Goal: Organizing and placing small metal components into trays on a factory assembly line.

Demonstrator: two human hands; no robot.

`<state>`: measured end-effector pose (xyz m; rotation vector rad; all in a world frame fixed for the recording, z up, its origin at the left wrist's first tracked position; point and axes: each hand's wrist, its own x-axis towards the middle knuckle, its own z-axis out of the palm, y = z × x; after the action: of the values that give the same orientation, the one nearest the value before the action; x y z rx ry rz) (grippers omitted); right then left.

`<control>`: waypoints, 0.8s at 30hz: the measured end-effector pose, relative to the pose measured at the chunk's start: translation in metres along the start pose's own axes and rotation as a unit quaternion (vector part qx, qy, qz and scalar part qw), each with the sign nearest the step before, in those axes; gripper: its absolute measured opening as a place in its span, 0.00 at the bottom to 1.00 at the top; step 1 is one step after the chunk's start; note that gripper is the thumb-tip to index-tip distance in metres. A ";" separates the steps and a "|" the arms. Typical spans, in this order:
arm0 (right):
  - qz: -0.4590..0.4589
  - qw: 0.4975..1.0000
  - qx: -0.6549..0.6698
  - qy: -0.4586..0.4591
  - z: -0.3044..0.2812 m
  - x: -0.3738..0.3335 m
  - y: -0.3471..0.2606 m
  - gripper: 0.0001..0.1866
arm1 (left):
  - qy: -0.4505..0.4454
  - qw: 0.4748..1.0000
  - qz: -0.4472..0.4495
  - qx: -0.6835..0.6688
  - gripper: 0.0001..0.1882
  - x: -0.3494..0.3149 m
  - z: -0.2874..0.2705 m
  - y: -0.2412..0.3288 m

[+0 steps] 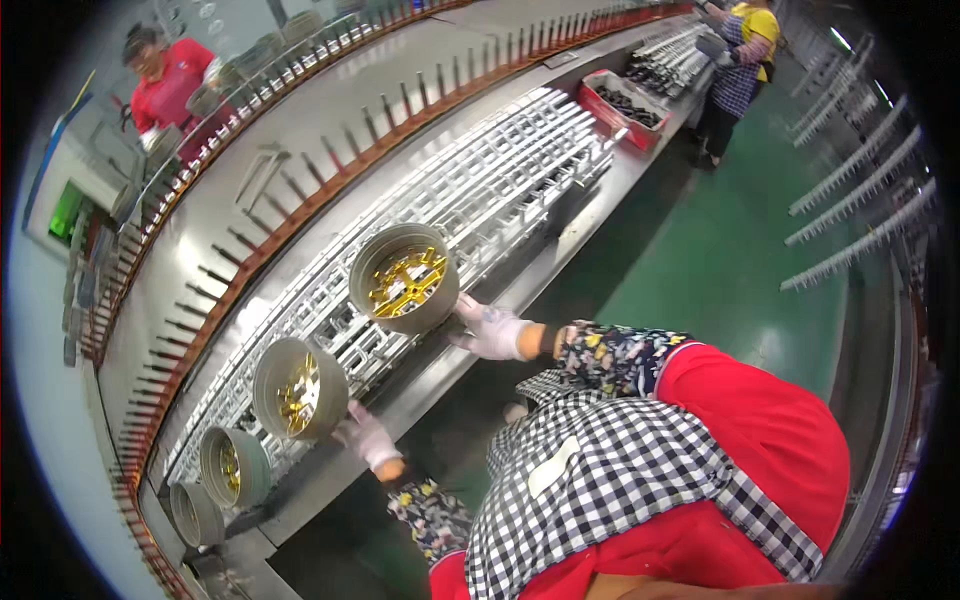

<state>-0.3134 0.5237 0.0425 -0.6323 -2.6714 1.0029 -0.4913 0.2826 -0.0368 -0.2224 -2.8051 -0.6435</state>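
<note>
My right hand (492,328), in a pale glove, is beside a round grey-brown bowl (366,262) that holds several shiny gold-coloured metal pieces (410,285). Its fingers are spread against or very near the bowl's right side. Lower left, my gloved left hand (368,438) has its fingers stretched toward a second such bowl (268,385), which also holds gold-coloured pieces (298,398). Whether the fingertips touch that bowl I cannot tell. Both bowls sit over rows of silvery metal racks (480,190) laid along the bench.
Two more bowls (262,462) (200,512) stand farther left. Dark upright pins line a curved brown rail (330,185) behind the racks. A red box (625,110) of black parts lies at the far right end. Two people work beyond, one in red (180,85), one in yellow (758,30).
</note>
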 end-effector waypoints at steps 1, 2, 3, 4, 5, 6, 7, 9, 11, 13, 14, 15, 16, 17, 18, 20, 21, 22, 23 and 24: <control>-0.009 0.999 -0.003 -0.036 -0.031 -0.021 0.022 0.29 | -0.037 0.998 -0.049 -0.014 0.30 -0.034 -0.013 0.046; 0.004 0.999 -0.015 -0.046 -0.051 -0.034 0.036 0.29 | -0.061 0.994 -0.092 -0.022 0.29 -0.048 -0.040 0.090; 0.009 0.998 -0.023 -0.059 -0.060 -0.046 0.047 0.28 | -0.090 0.975 -0.014 -0.201 0.20 -0.046 -0.053 0.116; 0.070 0.996 -0.007 -0.063 -0.061 -0.063 0.065 0.26 | -0.056 0.939 0.115 -0.319 0.18 -0.059 -0.057 0.150; 0.132 0.989 0.005 -0.063 -0.065 -0.078 0.081 0.24 | -0.095 0.914 0.154 -0.362 0.19 -0.079 -0.034 0.155; 0.163 0.982 0.007 -0.094 -0.079 -0.087 0.087 0.23 | -0.163 0.885 0.226 -0.373 0.21 -0.086 -0.042 0.183; 0.194 0.974 0.011 -0.120 -0.073 -0.094 0.095 0.21 | -0.139 0.871 0.291 -0.371 0.23 -0.093 -0.016 0.184; 0.217 0.963 -0.006 -0.158 -0.075 -0.108 0.118 0.20 | -0.172 0.903 0.260 -0.295 0.25 -0.101 0.013 0.203; 0.305 0.922 0.016 -0.238 -0.098 -0.106 0.120 0.18 | -0.093 0.839 0.505 0.181 0.26 -0.097 0.032 0.202; 0.269 0.939 0.002 -0.216 -0.111 -0.104 0.143 0.19 | -0.111 0.901 0.399 -0.130 0.20 -0.088 0.031 0.224; 0.262 0.944 0.016 -0.200 -0.134 -0.106 0.131 0.19 | -0.180 0.900 0.393 0.055 0.19 -0.092 0.052 0.186; 0.252 0.951 0.030 -0.175 -0.149 -0.100 0.135 0.19 | -0.229 0.902 0.363 -0.033 0.21 -0.086 0.043 0.194; 0.239 0.959 0.039 -0.149 -0.154 -0.096 0.155 0.18 | -0.261 0.928 0.247 -0.102 0.22 -0.085 0.023 0.216; 0.231 0.964 0.031 -0.130 -0.165 -0.086 0.165 0.18 | -0.289 0.935 0.124 -0.165 0.22 -0.086 0.009 0.230; 0.218 0.971 0.044 -0.086 -0.177 -0.076 0.175 0.17 | -0.314 0.933 0.107 -0.140 0.23 -0.082 0.014 0.224; 0.185 0.980 0.069 -0.005 -0.201 -0.057 0.197 0.15 | -0.327 0.933 0.096 -0.114 0.24 -0.079 0.024 0.213; 0.139 0.984 0.097 0.061 -0.211 -0.056 0.195 0.13 | -0.306 0.942 0.055 -0.125 0.23 -0.076 0.021 0.205; 0.102 0.985 0.093 0.107 -0.227 -0.047 0.214 0.12 | -0.277 0.949 0.010 -0.150 0.23 -0.079 0.031 0.213; 0.070 0.982 0.092 0.151 -0.243 -0.041 0.228 0.11 | -0.251 0.952 -0.037 -0.169 0.22 -0.081 0.034 0.219; 0.038 0.976 0.042 0.210 -0.268 -0.035 0.231 0.11 | -0.223 0.953 -0.087 -0.187 0.22 -0.084 0.036 0.221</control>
<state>-0.1172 0.8163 0.0859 -0.8292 -2.2408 0.8805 -0.3731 0.4881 -0.0019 -0.2139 -3.1226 -1.3195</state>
